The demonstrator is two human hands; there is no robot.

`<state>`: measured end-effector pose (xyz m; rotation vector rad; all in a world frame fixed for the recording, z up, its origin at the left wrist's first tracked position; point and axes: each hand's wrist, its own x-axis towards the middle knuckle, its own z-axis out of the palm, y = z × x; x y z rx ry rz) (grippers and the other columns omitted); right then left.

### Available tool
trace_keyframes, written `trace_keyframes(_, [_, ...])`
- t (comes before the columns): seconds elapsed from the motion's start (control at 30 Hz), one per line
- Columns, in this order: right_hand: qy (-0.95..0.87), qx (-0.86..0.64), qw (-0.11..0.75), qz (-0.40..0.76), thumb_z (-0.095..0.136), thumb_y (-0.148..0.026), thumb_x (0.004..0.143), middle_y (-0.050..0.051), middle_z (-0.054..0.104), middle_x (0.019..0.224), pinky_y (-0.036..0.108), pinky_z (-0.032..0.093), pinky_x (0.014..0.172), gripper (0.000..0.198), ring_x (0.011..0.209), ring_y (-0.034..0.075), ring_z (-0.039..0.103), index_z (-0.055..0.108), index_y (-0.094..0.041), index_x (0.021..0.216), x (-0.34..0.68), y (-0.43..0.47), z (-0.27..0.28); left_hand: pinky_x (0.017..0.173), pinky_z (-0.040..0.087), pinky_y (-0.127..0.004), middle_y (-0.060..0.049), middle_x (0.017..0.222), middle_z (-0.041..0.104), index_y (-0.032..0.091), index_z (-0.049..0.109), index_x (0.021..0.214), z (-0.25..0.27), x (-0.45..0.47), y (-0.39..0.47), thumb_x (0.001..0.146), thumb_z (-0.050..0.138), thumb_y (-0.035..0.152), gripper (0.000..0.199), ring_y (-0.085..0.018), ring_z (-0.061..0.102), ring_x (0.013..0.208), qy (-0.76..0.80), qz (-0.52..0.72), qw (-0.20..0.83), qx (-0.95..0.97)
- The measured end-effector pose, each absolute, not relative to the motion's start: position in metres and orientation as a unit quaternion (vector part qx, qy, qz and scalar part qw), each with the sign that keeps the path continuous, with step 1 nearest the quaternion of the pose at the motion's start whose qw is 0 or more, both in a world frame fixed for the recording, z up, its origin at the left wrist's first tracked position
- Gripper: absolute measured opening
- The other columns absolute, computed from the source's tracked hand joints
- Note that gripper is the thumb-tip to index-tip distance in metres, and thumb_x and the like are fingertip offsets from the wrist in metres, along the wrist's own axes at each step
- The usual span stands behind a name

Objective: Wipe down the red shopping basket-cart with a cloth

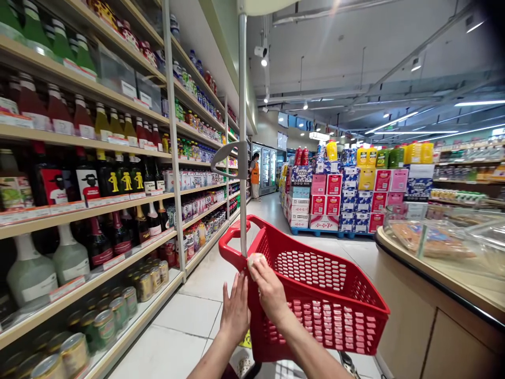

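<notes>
In the middle of the head view stands a red plastic shopping basket cart with slotted walls and a looped front handle. A grey metal pole with a grey hook-shaped grip rises at its near left end. My right hand is closed over the rim near the pole's foot, pressing a small pale crumpled cloth against the red plastic. My left hand lies against the cart's end wall, fingers stretched out and holding nothing. The right fingertips partly hide the cloth.
Shelves of bottles and cans run along the left. Stacked drink cartons on a blue pallet stand ahead. A counter with clear covers curves in at right. Farther down the aisle is a person in an orange vest.
</notes>
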<state>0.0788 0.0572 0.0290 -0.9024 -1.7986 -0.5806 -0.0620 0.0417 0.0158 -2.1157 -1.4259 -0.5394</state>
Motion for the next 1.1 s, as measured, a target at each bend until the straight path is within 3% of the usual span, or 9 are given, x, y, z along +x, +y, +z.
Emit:
trace_keyframes(0.13, [-0.780, -0.343, 0.470, -0.232, 0.036, -0.004, 0.082, 0.004, 0.059, 0.116, 0.030, 0.042, 0.097, 0.044, 0.119, 0.015, 0.042, 0.051, -0.021, 0.120, 0.067, 0.054, 0.010, 0.107, 0.010, -0.049, -0.012, 0.141, 0.029, 0.011, 0.025, 0.135, 0.014, -0.089, 0.044, 0.069, 0.041, 0.014, 0.068, -0.023, 0.016, 0.133, -0.541, -0.215, 0.260, -0.771])
trace_keyframes(0.33, [-0.719, -0.411, 0.524, -0.201, 0.033, -0.004, 0.082, 0.010, 0.048, 0.127, 0.038, 0.034, 0.103, 0.045, 0.127, 0.019, 0.030, 0.049, -0.015, 0.122, 0.053, 0.069, 0.060, 0.106, 0.010, -0.051, -0.015, 0.141, 0.027, 0.008, 0.010, 0.138, 0.047, -0.087, 0.056, 0.071, 0.038, 0.011, 0.073, -0.024, 0.018, 0.132, -0.530, -0.275, 0.291, -0.748])
trace_keyframes(0.5, [-0.713, -0.484, 0.475, -0.178, 0.034, -0.004, 0.080, 0.008, 0.054, 0.120, 0.035, 0.036, 0.100, 0.042, 0.118, 0.017, 0.043, 0.053, -0.017, 0.115, 0.101, 0.071, 0.053, 0.107, 0.007, -0.050, -0.013, 0.143, 0.024, 0.008, 0.015, 0.137, 0.071, -0.055, 0.058, 0.071, 0.038, 0.012, 0.070, -0.023, 0.014, 0.133, -0.481, -0.270, 0.290, -0.782])
trace_keyframes(0.67, [-0.660, -0.564, 0.463, -0.177, 0.033, -0.001, 0.076, 0.007, 0.064, 0.094, 0.029, 0.044, 0.086, 0.039, 0.095, 0.016, 0.057, 0.063, -0.021, 0.091, 0.168, 0.058, 0.022, 0.106, 0.009, -0.051, -0.009, 0.141, 0.029, 0.013, 0.026, 0.135, 0.076, -0.034, 0.062, 0.069, 0.039, 0.014, 0.067, -0.024, 0.015, 0.133, -0.462, -0.200, 0.261, -0.824])
trace_keyframes(0.87, [-0.688, -0.524, 0.460, -0.201, 0.033, 0.000, 0.073, 0.006, 0.051, 0.123, 0.035, 0.038, 0.098, 0.053, 0.118, 0.017, 0.042, 0.050, -0.021, 0.119, 0.136, 0.071, 0.015, 0.105, 0.008, -0.052, -0.011, 0.137, 0.037, 0.012, 0.035, 0.131, 0.079, -0.019, 0.062, 0.073, 0.035, 0.016, 0.058, -0.025, 0.020, 0.131, -0.501, -0.165, 0.253, -0.811])
trace_keyframes(1.1, [-0.610, -0.606, 0.444, -0.250, 0.028, 0.002, 0.069, 0.008, 0.047, 0.128, 0.046, 0.036, 0.098, 0.057, 0.123, 0.022, 0.037, 0.053, -0.018, 0.117, 0.268, 0.018, -0.050, 0.104, 0.013, -0.049, -0.011, 0.137, 0.037, 0.012, 0.039, 0.129, 0.079, -0.021, 0.041, 0.073, 0.037, 0.020, 0.057, -0.025, 0.021, 0.130, -0.504, -0.179, 0.248, -0.807])
